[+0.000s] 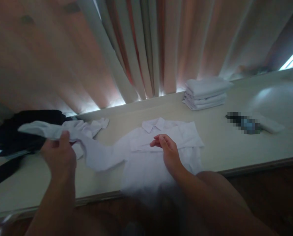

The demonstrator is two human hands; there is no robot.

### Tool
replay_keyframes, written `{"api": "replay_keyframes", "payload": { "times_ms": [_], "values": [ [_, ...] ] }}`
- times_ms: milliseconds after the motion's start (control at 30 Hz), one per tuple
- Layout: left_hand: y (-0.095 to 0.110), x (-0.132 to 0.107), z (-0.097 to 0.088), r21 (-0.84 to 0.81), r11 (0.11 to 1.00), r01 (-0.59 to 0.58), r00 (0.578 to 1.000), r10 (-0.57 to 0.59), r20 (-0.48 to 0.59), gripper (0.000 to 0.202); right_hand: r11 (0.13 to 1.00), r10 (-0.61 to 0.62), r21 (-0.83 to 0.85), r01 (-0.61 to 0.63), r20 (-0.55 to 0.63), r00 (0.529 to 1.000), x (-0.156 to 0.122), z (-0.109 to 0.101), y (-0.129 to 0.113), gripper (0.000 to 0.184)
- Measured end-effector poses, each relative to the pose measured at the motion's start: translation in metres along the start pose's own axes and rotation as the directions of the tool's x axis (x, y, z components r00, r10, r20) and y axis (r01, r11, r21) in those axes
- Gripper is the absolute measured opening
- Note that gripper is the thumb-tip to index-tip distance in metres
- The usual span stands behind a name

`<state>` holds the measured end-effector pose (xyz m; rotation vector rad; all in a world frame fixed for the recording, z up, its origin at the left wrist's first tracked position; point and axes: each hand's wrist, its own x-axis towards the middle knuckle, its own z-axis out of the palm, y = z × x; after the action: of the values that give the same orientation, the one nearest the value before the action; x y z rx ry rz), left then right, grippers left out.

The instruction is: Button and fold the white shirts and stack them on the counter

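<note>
Pinching between thumb and fingers, the left hand (59,155) lifts one sleeve (100,157) of a white long-sleeved collared shirt (141,165), while the right hand (169,150), loosely bent and part open, is over the shirt's chest; whether it touches the fabric cannot be told. Far left of the shirt, a heaped pile of black cloth (13,134) is cut off by the frame and partly hidden behind the hand and sleeve. Nearer the shirt's left side, a crumpled white cloth (97,126) sits largely behind the raised sleeve, its shape unclear. The shirt lies on a cream flat tabletop (99,185), collar away from the person, its lower part blurred past the near edge. Beyond its right shoulder is a neat stack of folded white cloth (205,95); farther right, a pixelated dark item (243,123) is unreadable, just beside a pale oblong object (272,124).
</note>
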<state>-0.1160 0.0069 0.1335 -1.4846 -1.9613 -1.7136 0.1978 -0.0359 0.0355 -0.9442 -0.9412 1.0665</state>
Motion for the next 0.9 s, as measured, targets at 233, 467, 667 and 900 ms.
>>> {"api": "replay_keyframes", "payload": {
  "times_ms": [233, 467, 667, 900],
  "values": [
    [0.109, -0.065, 0.131, 0.013, 0.901, -0.434, 0.88, 0.42, 0.222, 0.028, 0.972, -0.075, 0.185, 0.142, -0.326, 0.942, 0.031, -0.046, -0.036, 0.033],
    [0.148, -0.235, 0.236, -0.158, 0.907, -0.391, 0.424, 0.329, 0.844, 0.039, 0.904, 0.135, -0.336, -0.264, -0.362, 0.923, 0.067, -0.176, -0.028, 0.037],
    [0.082, -0.229, 0.182, -0.084, 0.842, -0.534, 0.346, 0.308, 0.886, 0.041, 0.663, 0.198, -0.655, -0.363, -0.314, 0.929, 0.078, -0.225, 0.026, 0.026],
    [-0.045, -0.177, 0.091, 0.321, 0.814, -0.484, 0.586, 0.03, 0.81, 0.072, 0.63, 0.185, -0.717, -0.298, -0.234, 0.955, 0.122, -0.194, 0.05, 0.038]
  ]
}}
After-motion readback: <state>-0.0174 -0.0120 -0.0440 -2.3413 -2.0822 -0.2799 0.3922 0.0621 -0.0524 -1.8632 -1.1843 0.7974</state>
